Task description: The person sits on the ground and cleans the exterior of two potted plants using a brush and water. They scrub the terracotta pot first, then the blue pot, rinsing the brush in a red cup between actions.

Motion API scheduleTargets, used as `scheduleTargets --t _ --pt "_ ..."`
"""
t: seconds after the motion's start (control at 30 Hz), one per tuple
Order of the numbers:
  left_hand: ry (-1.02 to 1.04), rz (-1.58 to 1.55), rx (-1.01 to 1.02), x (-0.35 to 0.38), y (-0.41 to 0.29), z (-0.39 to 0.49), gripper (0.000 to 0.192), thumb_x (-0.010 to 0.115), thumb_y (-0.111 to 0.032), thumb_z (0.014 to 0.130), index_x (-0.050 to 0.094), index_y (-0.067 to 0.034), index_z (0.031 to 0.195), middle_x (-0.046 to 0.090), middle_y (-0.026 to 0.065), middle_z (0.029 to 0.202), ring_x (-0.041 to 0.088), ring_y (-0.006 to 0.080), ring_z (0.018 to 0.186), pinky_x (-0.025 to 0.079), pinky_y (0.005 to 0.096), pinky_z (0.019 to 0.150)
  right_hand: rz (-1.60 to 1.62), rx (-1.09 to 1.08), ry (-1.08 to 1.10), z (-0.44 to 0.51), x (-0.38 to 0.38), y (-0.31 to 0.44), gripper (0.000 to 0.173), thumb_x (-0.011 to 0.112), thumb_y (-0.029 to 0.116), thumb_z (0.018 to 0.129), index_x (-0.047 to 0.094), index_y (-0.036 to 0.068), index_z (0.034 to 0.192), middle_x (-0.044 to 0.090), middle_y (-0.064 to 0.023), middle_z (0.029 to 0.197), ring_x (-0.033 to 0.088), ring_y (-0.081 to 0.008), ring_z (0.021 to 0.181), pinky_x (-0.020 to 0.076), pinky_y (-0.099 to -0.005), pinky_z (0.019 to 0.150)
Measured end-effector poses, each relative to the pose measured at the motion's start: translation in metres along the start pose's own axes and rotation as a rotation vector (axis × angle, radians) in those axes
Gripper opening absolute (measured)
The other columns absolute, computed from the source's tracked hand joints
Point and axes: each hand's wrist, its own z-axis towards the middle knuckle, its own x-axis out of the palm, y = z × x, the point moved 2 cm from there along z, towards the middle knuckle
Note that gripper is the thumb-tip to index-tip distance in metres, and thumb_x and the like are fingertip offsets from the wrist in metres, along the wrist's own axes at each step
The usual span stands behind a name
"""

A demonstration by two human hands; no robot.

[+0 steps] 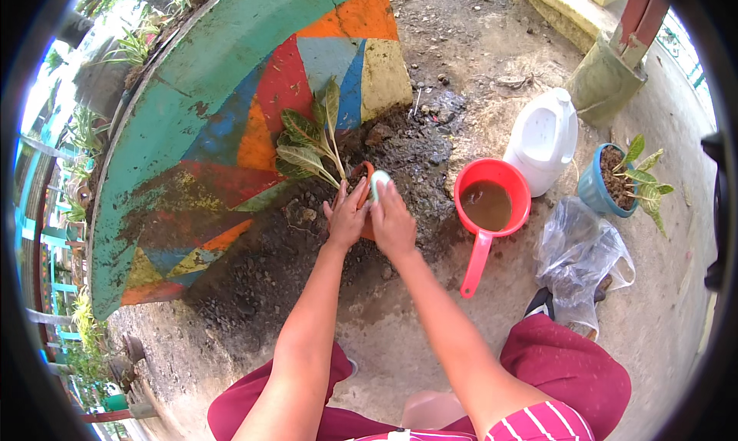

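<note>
A leafy plant [311, 141] with green, pale-veined leaves stands in a terracotta-coloured pot [365, 198] by the painted wall. My left hand [347, 216] lies against the pot, near the plant's stems. In my right hand [394, 222] is a pale green object [379, 183], held at the pot's right side; its kind cannot be told. Both hands hide much of the pot. To the right, a red plastic dipper [493, 199] holds brown water. A white plastic jug [542, 141] stands behind it.
The multicoloured concrete wall [230, 130] curves along the left. Wet, dark soil [403, 147] covers the ground by it. Farther right are a blue pot [594, 181] with a small plant, a clear plastic bag [579, 251] and a post's concrete base [605, 84].
</note>
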Motion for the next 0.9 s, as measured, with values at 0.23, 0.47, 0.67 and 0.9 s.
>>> scheduleTargets --t 0.23,0.47,0.67,0.9 --pt "0.045 0.062 0.059 0.007 -0.020 -0.002 0.051 0.048 -0.025 0.090 0.035 -0.024 0.140 0.035 -0.0053 0.144 0.018 0.0295 0.138 0.004 0.0664 0.102 0.073 -0.017 -0.073 0.013 0.002 -0.015 0.042 0.045 0.023 0.090 0.047 0.012 0.131 0.043 -0.0178 0.136 0.053 -0.0357 0.111 0.0457 -0.0424 0.089" --pt "0.032 0.034 0.086 0.005 -0.022 -0.002 0.050 0.047 -0.024 0.090 0.036 -0.023 0.139 0.034 -0.0050 0.145 0.016 0.0302 0.139 0.003 0.0677 0.102 0.097 -0.008 -0.190 -0.011 0.003 -0.032 0.044 0.047 0.020 0.089 0.045 0.014 0.133 0.045 -0.0165 0.134 0.056 -0.0373 0.105 0.0477 -0.0428 0.085" --pt "0.056 0.114 0.121 0.013 -0.025 -0.004 0.047 0.046 -0.031 0.092 0.040 -0.024 0.137 0.036 -0.0035 0.144 0.018 0.0296 0.139 0.004 0.0629 0.104 -0.064 0.548 0.324 0.026 -0.023 -0.050 0.047 0.037 0.037 0.092 0.042 0.022 0.135 0.044 -0.0134 0.136 0.054 -0.0351 0.110 0.0415 -0.0443 0.094" --pt "0.038 0.146 0.113 0.016 -0.033 0.005 0.047 0.045 -0.028 0.091 0.039 -0.020 0.137 0.036 -0.0038 0.144 0.019 0.0325 0.137 0.008 0.0685 0.101 0.091 0.073 -0.115 -0.041 -0.011 -0.018 0.043 0.047 0.019 0.088 0.048 0.011 0.130 0.042 -0.0195 0.135 0.050 -0.0344 0.116 0.0452 -0.0393 0.090"
